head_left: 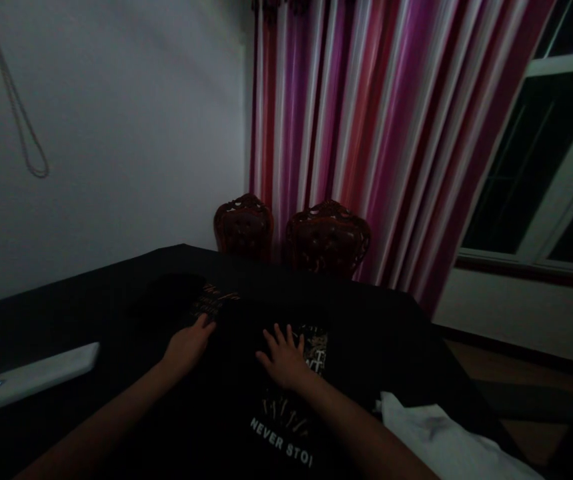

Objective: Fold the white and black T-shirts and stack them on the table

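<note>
A black T-shirt [282, 441] with white "NEVER STOI" lettering and a patterned print lies spread on the dark table. My right hand [283, 360] rests flat on its print, fingers spread apart. To the left, my left hand [189, 345] has its fingers close together, pinching black cloth beside some gold script lettering [219, 293]. In this dim light the cloth's edges blend into the table, so I cannot tell whether the script belongs to the same T-shirt. Dark fabric partly hides the left fingertips.
On the left of the black-covered table [131, 277] lies a long white object [41, 377] with a round button. White cloth [431, 433] is at the right edge. Two carved chairs [327, 237] stand behind, before a striped curtain [346, 133].
</note>
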Motion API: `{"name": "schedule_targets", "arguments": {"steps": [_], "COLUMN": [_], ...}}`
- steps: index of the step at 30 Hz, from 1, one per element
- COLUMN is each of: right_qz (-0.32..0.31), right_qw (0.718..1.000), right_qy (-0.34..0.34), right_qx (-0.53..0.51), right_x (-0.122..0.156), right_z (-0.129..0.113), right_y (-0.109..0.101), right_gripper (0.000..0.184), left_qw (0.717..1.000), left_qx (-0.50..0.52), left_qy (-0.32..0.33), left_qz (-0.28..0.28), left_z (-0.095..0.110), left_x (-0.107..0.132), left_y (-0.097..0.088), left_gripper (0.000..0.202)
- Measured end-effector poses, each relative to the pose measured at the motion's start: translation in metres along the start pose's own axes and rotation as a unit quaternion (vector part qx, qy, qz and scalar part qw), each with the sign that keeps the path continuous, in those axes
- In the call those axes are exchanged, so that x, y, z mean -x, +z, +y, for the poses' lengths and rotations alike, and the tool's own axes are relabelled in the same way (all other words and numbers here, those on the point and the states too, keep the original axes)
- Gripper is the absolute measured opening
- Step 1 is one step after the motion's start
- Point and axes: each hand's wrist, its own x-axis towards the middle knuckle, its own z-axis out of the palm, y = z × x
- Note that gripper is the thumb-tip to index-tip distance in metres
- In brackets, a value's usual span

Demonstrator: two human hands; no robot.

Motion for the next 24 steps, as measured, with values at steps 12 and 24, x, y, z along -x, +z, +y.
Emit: {"name": "schedule_targets", "arguments": {"steps": [12, 24], "right_qz": [0.356, 0.302], "right_qw": [0.902, 0.943], "right_qy": [0.095, -0.074], "right_qx": [-0.225, -0.121], "right_x": [-0.015, 0.021], "right_z": [0.048, -0.022], "right_y": [-0.074, -0.101], "right_gripper": [0.052, 0.023], "left_qw": [0.907, 0.995], "left_qx": [0.054, 0.077], "left_qy": [0.418, 0.030], "left_qz": [-0.019, 0.062], "left_z": [0.078, -0.003], "left_x": [-0.018, 0.186], "left_y": [-0.021, 0.001], "left_gripper": [0.033, 0.030]}}
